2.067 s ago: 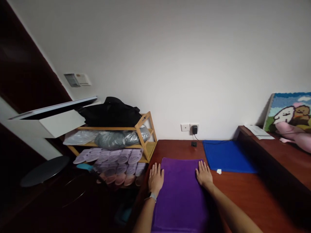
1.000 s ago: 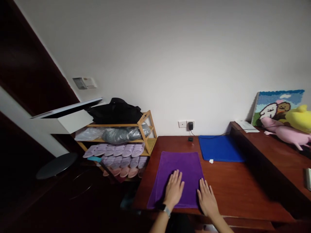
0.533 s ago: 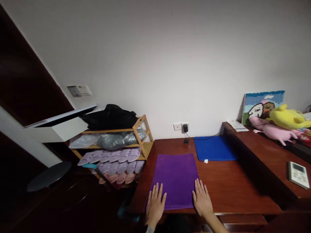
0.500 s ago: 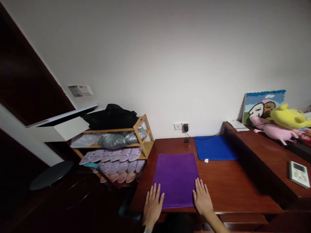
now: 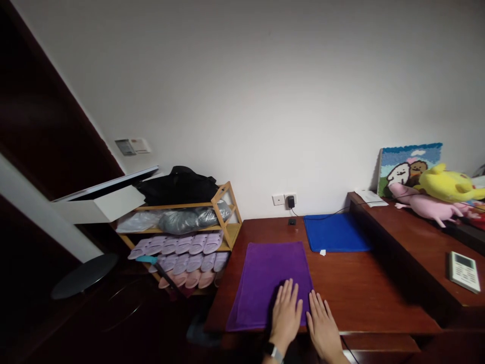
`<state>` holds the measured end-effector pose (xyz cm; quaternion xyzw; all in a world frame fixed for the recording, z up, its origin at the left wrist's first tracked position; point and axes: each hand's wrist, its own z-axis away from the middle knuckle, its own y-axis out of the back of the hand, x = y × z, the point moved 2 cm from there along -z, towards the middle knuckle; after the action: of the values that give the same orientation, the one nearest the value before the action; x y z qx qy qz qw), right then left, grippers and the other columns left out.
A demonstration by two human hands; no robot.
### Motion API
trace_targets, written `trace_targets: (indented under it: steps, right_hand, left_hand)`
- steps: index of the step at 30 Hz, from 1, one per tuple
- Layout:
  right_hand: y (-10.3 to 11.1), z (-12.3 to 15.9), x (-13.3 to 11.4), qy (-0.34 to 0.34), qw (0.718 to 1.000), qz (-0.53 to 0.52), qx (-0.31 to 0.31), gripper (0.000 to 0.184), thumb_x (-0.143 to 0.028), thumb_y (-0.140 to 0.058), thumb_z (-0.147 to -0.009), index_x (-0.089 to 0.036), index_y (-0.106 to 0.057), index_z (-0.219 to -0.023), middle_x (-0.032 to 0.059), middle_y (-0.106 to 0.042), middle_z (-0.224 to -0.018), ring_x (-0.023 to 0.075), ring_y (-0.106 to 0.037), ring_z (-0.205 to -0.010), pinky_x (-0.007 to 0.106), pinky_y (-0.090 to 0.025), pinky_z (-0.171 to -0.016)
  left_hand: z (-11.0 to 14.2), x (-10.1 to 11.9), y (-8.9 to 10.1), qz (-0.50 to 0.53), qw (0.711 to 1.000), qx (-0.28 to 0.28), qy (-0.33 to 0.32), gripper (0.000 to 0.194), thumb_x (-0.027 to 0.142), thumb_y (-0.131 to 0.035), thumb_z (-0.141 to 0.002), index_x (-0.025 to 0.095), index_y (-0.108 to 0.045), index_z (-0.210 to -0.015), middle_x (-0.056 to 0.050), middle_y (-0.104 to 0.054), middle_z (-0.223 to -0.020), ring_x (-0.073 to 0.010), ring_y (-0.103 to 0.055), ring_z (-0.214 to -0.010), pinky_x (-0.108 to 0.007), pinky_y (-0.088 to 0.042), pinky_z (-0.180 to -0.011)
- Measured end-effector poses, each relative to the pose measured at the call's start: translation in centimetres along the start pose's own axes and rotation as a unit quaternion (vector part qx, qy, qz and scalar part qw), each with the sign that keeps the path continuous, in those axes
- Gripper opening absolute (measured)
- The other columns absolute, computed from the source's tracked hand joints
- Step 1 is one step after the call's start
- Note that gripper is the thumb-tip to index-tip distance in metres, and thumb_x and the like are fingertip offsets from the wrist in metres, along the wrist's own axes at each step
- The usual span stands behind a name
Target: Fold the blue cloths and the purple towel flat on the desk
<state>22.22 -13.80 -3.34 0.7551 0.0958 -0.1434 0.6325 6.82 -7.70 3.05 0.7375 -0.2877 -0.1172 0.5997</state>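
Note:
A purple cloth [image 5: 265, 283] lies folded and flat near the front edge of the brown table. Its layers are slightly offset along the left side. My left hand [image 5: 286, 314] is over the cloth's lower right part, fingers stretched out and pointing away from me. Just beside it, my right hand [image 5: 323, 323] lies with fingers extended at the cloth's right edge, partly on the table. Neither hand holds anything. Behind and to the right is a blue cloth [image 5: 337, 235], also flat, with a small white tag at its front edge.
A wooden rack [image 5: 227, 215] with slippers and a black bag [image 5: 178, 186] stands left of the table [image 5: 364, 290]. Against the wall sits a black plug [image 5: 291, 201] with a cable. The raised ledge at right carries plush toys [image 5: 428, 203] and a white calculator-like device [image 5: 464, 272].
My left hand has moved right, from the cloth's left edge onto its lower right part. My right hand has shifted slightly nearer to me. The cloth's lower left layers now show spread apart.

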Motion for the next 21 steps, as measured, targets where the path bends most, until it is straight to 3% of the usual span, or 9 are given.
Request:
trace_targets:
  steps: [2,4,7,11,14,17,21]
  right_hand:
    - [-0.2,-0.1,0.1,0.013,1.000,0.002,-0.002,0.059,-0.037,-0.028,-0.102,-0.016,-0.040,-0.155,0.0042,-0.025,-0.164,0.0258,-0.022,-0.154,0.050,-0.019,-0.127]
    - [-0.5,-0.1,0.3,0.014,1.000,0.002,0.003,0.058,-0.036,-0.027,-0.102,-0.017,-0.042,-0.155,0.0042,-0.026,-0.164,0.0260,-0.023,-0.154,0.050,-0.020,-0.127]
    - [-1.0,-0.1,0.4,0.005,1.000,0.000,0.013,0.060,-0.039,-0.028,-0.102,-0.016,-0.040,-0.156,0.0051,-0.028,-0.164,0.0261,-0.027,-0.152,0.049,-0.023,-0.126]
    - [-1.2,-0.1,0.5,-0.005,1.000,0.001,0.021,0.062,-0.041,-0.028,-0.102,-0.015,-0.038,-0.157,0.0041,-0.027,-0.164,0.0251,-0.027,-0.152,0.049,-0.023,-0.127]
    - [-1.0,-0.4,0.4,-0.019,1.000,-0.002,-0.005,0.061,-0.039,-0.029,-0.100,-0.016,-0.040,-0.156,0.0034,-0.028,-0.164,0.0255,-0.027,-0.152,0.049,-0.024,-0.126]
    - [0.0,-1.9,-0.2,-0.030,0.999,-0.007,-0.043,0.062,-0.039,-0.028,-0.100,-0.016,-0.040,-0.156,0.0030,-0.029,-0.163,0.0255,-0.027,-0.152,0.048,-0.027,-0.126]
    - [2.6,-5.2,-1.8,-0.029,0.999,-0.004,-0.027,0.063,-0.040,-0.020,-0.102,-0.016,-0.033,-0.159,0.0021,-0.025,-0.164,0.0235,-0.023,-0.153,0.047,-0.022,-0.127]
  left_hand:
    - [-1.5,2.8,-0.9,0.027,0.999,-0.041,-0.014,0.055,0.045,-0.025,-0.107,0.028,-0.033,-0.159,-0.002,-0.028,-0.167,-0.0233,-0.026,-0.154,-0.048,-0.028,-0.126]
    - [-1.5,2.8,-1.8,0.030,0.998,-0.061,0.003,0.055,0.047,-0.024,-0.107,0.030,-0.034,-0.159,-0.002,-0.030,-0.166,-0.0246,-0.027,-0.153,-0.050,-0.028,-0.126]
    - [0.9,-1.8,-2.1,-0.007,0.997,-0.046,0.057,0.056,0.049,-0.026,-0.106,0.031,-0.032,-0.159,-0.002,-0.030,-0.166,-0.0268,-0.029,-0.153,-0.053,-0.030,-0.124]
    - [6.2,-11.3,-1.0,-0.098,0.979,0.007,0.176,0.058,0.044,-0.032,-0.103,0.024,-0.038,-0.157,-0.006,-0.036,-0.163,-0.0307,-0.032,-0.151,-0.057,-0.031,-0.122]
    - [9.2,-16.3,-0.9,-0.112,0.976,0.025,0.183,0.059,0.040,-0.032,-0.102,0.023,-0.037,-0.158,-0.004,-0.036,-0.163,-0.0266,-0.033,-0.151,-0.051,-0.033,-0.123]
    - [10.4,-18.0,-1.8,-0.098,0.980,0.028,0.168,0.060,0.039,-0.032,-0.101,0.024,-0.035,-0.159,-0.003,-0.039,-0.161,-0.0246,-0.036,-0.149,-0.047,-0.037,-0.121]
    - [10.6,-17.7,-2.2,-0.088,0.981,0.038,0.169,0.061,0.040,-0.035,-0.100,0.029,-0.031,-0.160,0.000,-0.043,-0.159,-0.0254,-0.036,-0.149,-0.050,-0.038,-0.121]
